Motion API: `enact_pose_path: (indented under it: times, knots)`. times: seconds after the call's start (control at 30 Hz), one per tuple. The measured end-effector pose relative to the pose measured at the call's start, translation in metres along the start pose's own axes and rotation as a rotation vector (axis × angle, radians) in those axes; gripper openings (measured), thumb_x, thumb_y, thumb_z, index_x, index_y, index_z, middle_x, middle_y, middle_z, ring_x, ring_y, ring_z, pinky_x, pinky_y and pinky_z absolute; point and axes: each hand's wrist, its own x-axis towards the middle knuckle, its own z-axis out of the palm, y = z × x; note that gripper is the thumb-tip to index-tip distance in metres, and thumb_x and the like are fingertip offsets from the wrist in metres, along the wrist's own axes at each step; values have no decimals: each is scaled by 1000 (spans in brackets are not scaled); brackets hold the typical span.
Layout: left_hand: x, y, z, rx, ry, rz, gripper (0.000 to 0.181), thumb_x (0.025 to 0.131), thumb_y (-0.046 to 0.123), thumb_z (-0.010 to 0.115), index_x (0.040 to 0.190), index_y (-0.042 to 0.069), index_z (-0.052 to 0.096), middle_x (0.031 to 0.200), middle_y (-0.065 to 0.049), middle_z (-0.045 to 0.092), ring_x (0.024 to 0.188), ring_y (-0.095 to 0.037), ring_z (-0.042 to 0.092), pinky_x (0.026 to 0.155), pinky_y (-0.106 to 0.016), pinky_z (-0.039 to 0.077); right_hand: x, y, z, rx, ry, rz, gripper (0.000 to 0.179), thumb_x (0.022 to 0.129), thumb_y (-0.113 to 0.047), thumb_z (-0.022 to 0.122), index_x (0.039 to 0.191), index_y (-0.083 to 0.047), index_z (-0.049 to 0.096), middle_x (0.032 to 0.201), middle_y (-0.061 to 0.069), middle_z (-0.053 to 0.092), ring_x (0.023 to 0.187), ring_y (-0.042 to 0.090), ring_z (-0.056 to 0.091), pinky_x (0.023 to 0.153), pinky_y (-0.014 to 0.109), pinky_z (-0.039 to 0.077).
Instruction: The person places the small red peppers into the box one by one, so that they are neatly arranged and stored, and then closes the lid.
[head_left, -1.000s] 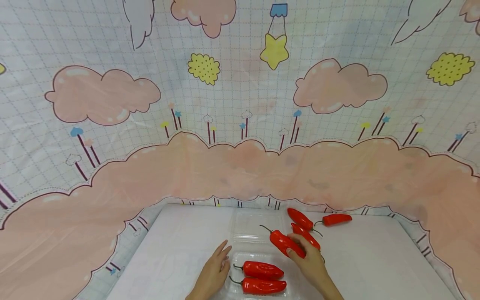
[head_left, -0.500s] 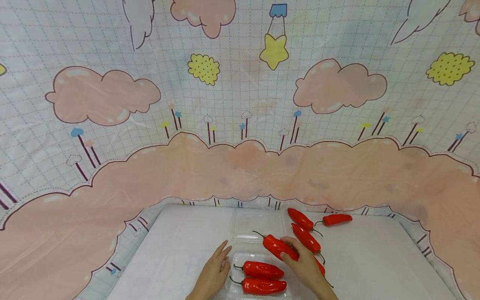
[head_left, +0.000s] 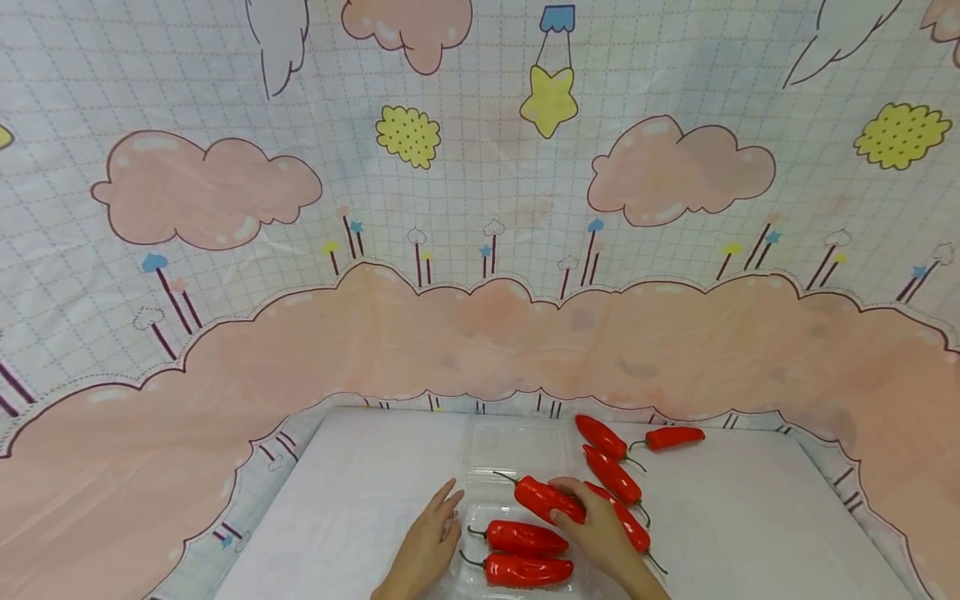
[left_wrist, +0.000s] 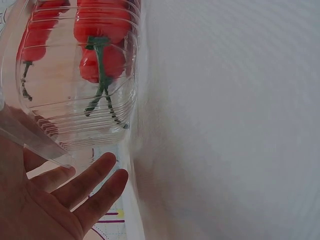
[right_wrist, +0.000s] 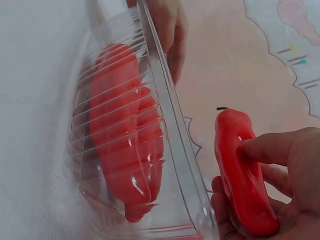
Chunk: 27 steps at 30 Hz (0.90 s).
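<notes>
My right hand (head_left: 595, 525) grips a red pepper (head_left: 542, 497) by its tapered end, its green stem pointing left. The pepper is held over the back part of a clear plastic clamshell box (head_left: 459, 575). Inside the box two red peppers, a rear one (head_left: 525, 538) and a front one (head_left: 528, 572), lie side by side with stems to the left. My left hand (head_left: 422, 543) is at the box's left side, fingers extended. In the left wrist view, the left fingers (left_wrist: 102, 200) are spread right by the ribbed box wall. The right wrist view shows thumb and fingers around the held pepper (right_wrist: 242, 170).
The box's clear lid (head_left: 517, 450) lies folded back behind it. Several loose red peppers lie to the right on the white table (head_left: 750, 525), one (head_left: 630, 525) close beside the right hand and another (head_left: 675, 439) at the back. A patterned cloth (head_left: 480, 342) hangs behind.
My right hand has carried the gripped pepper leftward and slightly nearer, over the box. A loose pepper behind that hand has come into view. The left hand has stayed in place.
</notes>
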Motion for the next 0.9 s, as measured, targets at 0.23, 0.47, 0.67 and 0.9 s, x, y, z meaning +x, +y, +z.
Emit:
enact_pose_path:
  times: [0.23, 0.47, 0.67, 0.9]
  knots:
    - [0, 0, 0, 3, 14, 9, 42, 94, 10, 57, 136, 3, 57, 151, -10, 46, 108, -20, 66, 83, -32, 55, 6, -4, 3, -8, -59, -17, 48, 85, -21, 75, 130, -14, 60, 124, 6, 66, 108, 22, 60, 95, 49, 53]
    - [0, 1, 0, -6, 5, 16, 42, 94, 8, 57, 135, 0, 56, 151, -12, 46, 107, -22, 67, 85, -37, 56, 12, -1, 7, -44, -113, -52, 45, 85, -17, 75, 128, -14, 61, 121, 6, 67, 108, 24, 60, 97, 54, 51]
    - [0, 1, -1, -3, 3, 14, 42, 95, 9, 56, 136, 1, 56, 152, -12, 45, 109, -20, 66, 87, -37, 56, 16, -2, 9, -90, -122, -25, 45, 83, -17, 76, 126, -16, 62, 121, 5, 67, 107, 23, 60, 96, 55, 51]
    - [-2, 1, -1, -17, 18, 36, 42, 93, 7, 58, 135, 0, 56, 150, -13, 46, 107, -22, 67, 84, -34, 56, 20, -4, 14, -121, -148, -2, 45, 82, -14, 77, 125, -18, 63, 122, 5, 66, 106, 22, 59, 97, 58, 48]
